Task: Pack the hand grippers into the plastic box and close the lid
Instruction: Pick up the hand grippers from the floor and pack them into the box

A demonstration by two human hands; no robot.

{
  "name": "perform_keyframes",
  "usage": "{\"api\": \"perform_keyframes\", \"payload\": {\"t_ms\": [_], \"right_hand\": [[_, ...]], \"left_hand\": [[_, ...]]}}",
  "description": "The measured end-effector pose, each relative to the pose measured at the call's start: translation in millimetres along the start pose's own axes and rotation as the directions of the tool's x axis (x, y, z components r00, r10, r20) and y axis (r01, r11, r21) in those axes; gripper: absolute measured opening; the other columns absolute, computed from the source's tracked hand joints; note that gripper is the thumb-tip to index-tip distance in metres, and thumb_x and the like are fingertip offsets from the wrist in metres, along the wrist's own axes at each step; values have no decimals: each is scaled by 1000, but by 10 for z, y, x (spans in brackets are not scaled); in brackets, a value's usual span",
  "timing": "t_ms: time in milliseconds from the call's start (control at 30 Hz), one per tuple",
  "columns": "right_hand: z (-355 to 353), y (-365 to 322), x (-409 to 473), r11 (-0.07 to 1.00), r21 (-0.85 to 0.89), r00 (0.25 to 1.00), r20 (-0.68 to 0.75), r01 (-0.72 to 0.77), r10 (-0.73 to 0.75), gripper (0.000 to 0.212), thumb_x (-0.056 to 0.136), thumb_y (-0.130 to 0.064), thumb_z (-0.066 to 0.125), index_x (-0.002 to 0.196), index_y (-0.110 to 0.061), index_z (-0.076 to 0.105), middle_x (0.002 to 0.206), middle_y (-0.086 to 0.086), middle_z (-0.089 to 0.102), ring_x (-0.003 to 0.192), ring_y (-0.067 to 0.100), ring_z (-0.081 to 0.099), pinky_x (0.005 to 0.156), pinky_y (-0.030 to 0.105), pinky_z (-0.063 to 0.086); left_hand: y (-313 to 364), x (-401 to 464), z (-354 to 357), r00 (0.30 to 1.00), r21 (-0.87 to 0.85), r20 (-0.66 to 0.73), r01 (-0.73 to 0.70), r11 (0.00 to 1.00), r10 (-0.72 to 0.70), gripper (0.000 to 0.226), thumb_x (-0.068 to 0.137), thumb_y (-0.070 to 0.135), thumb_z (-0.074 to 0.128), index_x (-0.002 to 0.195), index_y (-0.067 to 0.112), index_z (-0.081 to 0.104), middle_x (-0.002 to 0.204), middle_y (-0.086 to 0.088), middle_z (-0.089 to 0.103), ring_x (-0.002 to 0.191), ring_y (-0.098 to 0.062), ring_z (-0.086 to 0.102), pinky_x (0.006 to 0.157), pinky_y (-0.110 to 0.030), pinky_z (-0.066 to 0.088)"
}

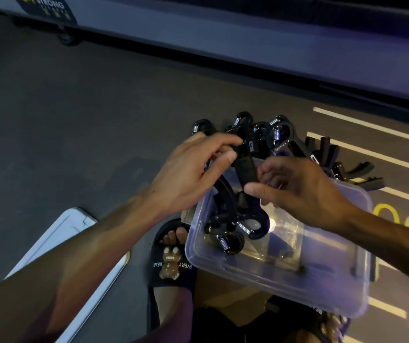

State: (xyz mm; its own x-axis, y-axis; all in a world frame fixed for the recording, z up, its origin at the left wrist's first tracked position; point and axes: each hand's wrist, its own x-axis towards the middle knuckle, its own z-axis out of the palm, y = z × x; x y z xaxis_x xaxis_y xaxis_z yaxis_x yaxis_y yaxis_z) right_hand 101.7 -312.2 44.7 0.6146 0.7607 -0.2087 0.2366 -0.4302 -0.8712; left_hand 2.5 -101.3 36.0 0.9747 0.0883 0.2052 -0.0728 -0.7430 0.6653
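Note:
A clear plastic box (285, 276) stands open on the dark floor in front of my feet. Two black hand grippers (233, 226) with steel springs lie in its left part. Above the box's far edge, my left hand (188, 174) pinches the upper part of another black hand gripper (245, 159). My right hand (299, 186) holds the lower end of that same gripper's handle with thumb and fingertips. Several more black hand grippers (280, 134) lie in a pile on the floor just beyond the box. The box's pale lid (57, 243) lies flat on the floor at the left.
My feet in black slippers (171, 263) stand close against the box's near side. White and yellow painted lines (361, 142) mark the floor at the right. A long grey machine base (223, 33) on wheels runs across the back.

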Motion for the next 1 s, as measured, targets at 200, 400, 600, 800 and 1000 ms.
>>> {"api": "perform_keyframes", "payload": {"t_ms": [200, 400, 600, 800, 1000], "right_hand": [[348, 611, -41, 866, 229, 895, 88, -444, 436, 24, 86, -18, 75, 84, 3, 63, 70, 21, 69, 65, 33, 67, 52, 26, 50], [569, 859, 43, 837, 121, 846, 92, -534, 526, 20, 89, -21, 72, 82, -4, 64, 70, 13, 71, 56, 23, 70, 51, 25, 49], [612, 936, 110, 825, -59, 821, 82, -563, 566, 23, 89, -32, 71, 78, -13, 67, 66, 6, 75, 67, 30, 74, 66, 45, 59], [628, 893, 138, 809, -95, 804, 96, -580, 587, 22, 90, -35, 69, 82, -14, 68, 67, 5, 76, 57, 17, 73, 57, 33, 57], [647, 794, 133, 733, -27, 717, 190, -680, 671, 24, 95, -33, 63, 91, -9, 62, 79, 15, 76, 63, 29, 75, 52, 35, 60]], "left_hand": [[-351, -13, 397, 986, 84, 46, 155, 984, -159, 46, 105, 33, 50, 148, 18, 47, 144, 2, 49, 128, -18, 42, 111, -42, 37], [-507, -81, 569, 950, 27, 103, 295, 955, -296, 48, 105, 40, 34, 149, 23, 46, 143, 7, 47, 130, -14, 39, 112, -43, 33], [-516, -70, 590, 950, 25, 117, 287, 958, -288, 46, 105, 37, 34, 145, 20, 49, 138, 5, 49, 128, -16, 45, 109, -38, 33], [-534, -69, 592, 955, 16, 109, 275, 961, -275, 44, 105, 34, 35, 143, 18, 51, 135, 4, 51, 124, -16, 46, 106, -38, 37], [-545, -75, 619, 951, -21, 109, 292, 956, -288, 44, 105, 35, 35, 142, 20, 52, 134, 5, 53, 124, -15, 47, 107, -40, 38]]}}
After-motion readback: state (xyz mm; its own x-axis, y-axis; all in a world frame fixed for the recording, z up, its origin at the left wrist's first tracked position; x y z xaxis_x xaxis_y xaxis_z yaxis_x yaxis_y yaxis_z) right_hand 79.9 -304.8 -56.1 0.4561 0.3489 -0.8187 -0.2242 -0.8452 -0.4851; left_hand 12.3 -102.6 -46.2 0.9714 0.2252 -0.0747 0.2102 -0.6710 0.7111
